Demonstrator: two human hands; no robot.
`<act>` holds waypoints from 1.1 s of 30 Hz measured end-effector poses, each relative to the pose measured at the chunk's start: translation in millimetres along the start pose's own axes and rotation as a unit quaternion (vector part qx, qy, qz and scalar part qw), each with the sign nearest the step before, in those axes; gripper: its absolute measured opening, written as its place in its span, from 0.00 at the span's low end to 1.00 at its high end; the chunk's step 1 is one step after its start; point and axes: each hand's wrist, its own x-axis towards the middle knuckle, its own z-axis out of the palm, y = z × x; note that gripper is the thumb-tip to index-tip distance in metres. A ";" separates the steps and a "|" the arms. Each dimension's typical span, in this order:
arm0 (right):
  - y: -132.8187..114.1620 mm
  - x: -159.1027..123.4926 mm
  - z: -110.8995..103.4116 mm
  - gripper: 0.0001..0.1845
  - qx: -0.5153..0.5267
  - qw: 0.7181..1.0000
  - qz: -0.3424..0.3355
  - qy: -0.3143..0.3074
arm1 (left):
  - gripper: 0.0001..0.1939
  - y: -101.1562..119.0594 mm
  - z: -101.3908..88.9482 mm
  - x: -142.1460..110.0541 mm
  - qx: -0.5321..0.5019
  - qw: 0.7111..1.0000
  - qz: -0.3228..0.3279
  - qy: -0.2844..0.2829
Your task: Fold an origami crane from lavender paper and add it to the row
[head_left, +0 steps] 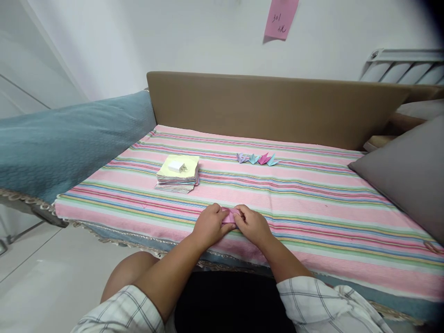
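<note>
A small folded piece of pink paper (229, 216) lies between my two hands, low over the front of the striped cloth. My left hand (211, 224) grips its left side, with thumb and fingers closed on it. On the right side my right hand (253, 224) pinches the paper the same way. The fingers cover much of it, so its exact folded shape is hidden. Farther back, several folded paper cranes (258, 159) in purple, blue and pink stand in a row. Left of them sits a stack of square paper sheets (177, 178), the top one yellow.
A white plug adapter (176, 166) rests on the stack. The striped cloth (312, 194) covers the seat, bounded by a brown backrest (260, 108), a blue-covered armrest (79, 138) and a grey cushion (409, 171). A pink note (280, 21) hangs on the wall.
</note>
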 end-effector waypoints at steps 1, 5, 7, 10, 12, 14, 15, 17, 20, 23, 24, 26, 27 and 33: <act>-0.1 0.1 -0.1 0.12 0.000 1.000 0.003 -0.001 | 0.18 0.1 0.5 0.0 0.009 1.000 0.002 -0.001; 0.6 0.4 -0.7 0.12 0.008 1.000 0.009 -0.010 | 0.17 -1.2 1.3 0.4 0.015 1.000 0.013 -0.009; 2.0 0.6 -0.6 0.13 0.018 1.000 0.006 -0.014 | 0.16 -2.1 0.3 0.3 -0.005 1.000 0.006 -0.013; 4.1 0.7 -0.2 0.13 0.023 1.000 0.000 -0.012 | 0.18 -2.8 -1.7 -0.4 -0.045 0.998 -0.050 0.007; 4.4 0.5 0.0 0.13 0.024 1.000 -0.001 -0.008 | 0.24 -3.0 -2.1 -0.7 -0.059 0.994 -0.084 0.024; 3.8 0.2 0.1 0.13 0.030 1.000 0.000 -0.003 | 0.29 -3.3 -1.5 -0.8 -0.061 0.994 -0.092 0.023; 3.2 0.1 0.1 0.13 0.034 0.999 0.002 -0.001 | 0.30 -3.4 -0.9 -0.7 -0.060 0.994 -0.090 0.020; 2.1 0.2 0.4 0.14 0.041 0.999 0.012 0.005 | 0.28 -3.6 0.7 -0.7 -0.054 0.995 -0.082 0.018; 1.0 1.5 2.1 0.12 0.036 0.998 0.043 0.010 | 0.29 -3.2 3.2 -0.6 -0.048 0.996 -0.070 0.037; 0.2 3.8 4.3 0.11 0.030 0.997 0.066 0.016 | 0.32 -2.2 5.0 -0.6 -0.044 0.996 -0.065 0.043; -0.1 4.5 4.8 0.11 0.028 0.997 0.070 0.018 | 0.33 -1.8 5.4 -0.6 -0.042 0.996 -0.065 0.040; -1.0 5.6 5.1 0.12 0.020 0.997 0.078 0.017 | 0.33 -1.1 5.7 -0.8 -0.039 0.997 -0.066 0.032; -1.5 5.9 4.9 0.12 0.014 0.997 0.081 0.016 | 0.33 -0.8 5.6 -0.9 -0.038 0.997 -0.065 0.029; -2.9 6.5 2.3 0.13 -0.012 0.997 0.078 0.008 | 0.24 3.4 0.7 -2.7 -0.033 0.997 -0.066 0.037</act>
